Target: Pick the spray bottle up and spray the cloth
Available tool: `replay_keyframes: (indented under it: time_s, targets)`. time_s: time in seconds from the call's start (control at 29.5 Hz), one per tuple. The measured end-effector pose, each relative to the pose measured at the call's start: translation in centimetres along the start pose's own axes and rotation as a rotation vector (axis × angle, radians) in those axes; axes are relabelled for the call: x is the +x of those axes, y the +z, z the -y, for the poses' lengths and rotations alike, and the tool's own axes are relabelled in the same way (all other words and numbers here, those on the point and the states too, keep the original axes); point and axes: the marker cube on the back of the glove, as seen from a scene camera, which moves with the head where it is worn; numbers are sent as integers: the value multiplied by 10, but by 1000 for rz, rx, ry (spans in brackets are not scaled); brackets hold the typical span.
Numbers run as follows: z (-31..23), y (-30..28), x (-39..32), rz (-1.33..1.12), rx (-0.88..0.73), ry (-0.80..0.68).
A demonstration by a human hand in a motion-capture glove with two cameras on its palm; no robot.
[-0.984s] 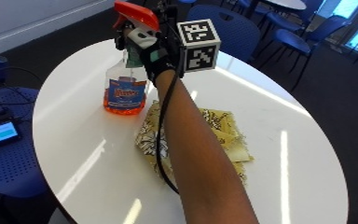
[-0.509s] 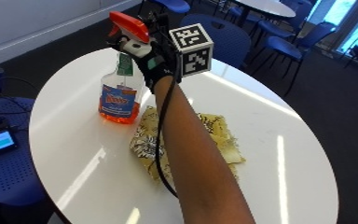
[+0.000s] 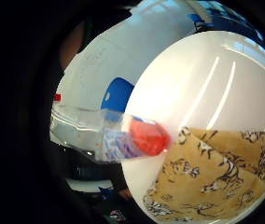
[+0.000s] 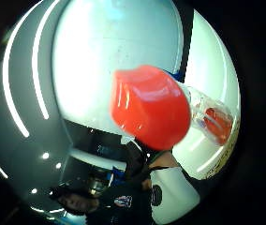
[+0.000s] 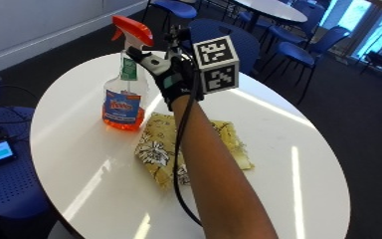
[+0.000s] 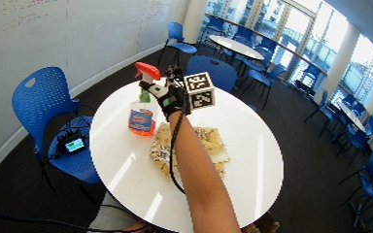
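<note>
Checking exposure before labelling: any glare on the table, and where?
Outside view: bright sunlight streaks cross the white table beside the cloth. Little finger side palm view: same streaks, curved by the lens. Thumb side palm view: the bottle's red trigger head looms, edges soft.

hand [image 5: 171,79] gripping spray bottle [image 5: 126,84] neck — cloth [image 5: 161,154] beside

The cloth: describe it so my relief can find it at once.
On the round white table, look beside the spray bottle that the gloved right hand reaches. The cloth lies flat there, tan-yellow with a dark and white floral print, the only fabric.
</note>
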Motion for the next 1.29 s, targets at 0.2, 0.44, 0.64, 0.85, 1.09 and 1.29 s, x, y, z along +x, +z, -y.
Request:
replay_keyframes:
  time_s: [0.2, 0.44, 0.64, 0.85, 1.09, 1.29]
  targets:
    - [-21, -9, -34, -132, -52, -133]
    - [-82, 23, -78, -258, -260, -350]
    - [-138, 19, -95, -337, -334, -548]
    - [-178, 11, -102, -372, -320, -639]
    - [-220, 18, -98, -486, -353, -698]
    - [-237, 21, -97, -498, -384, -754]
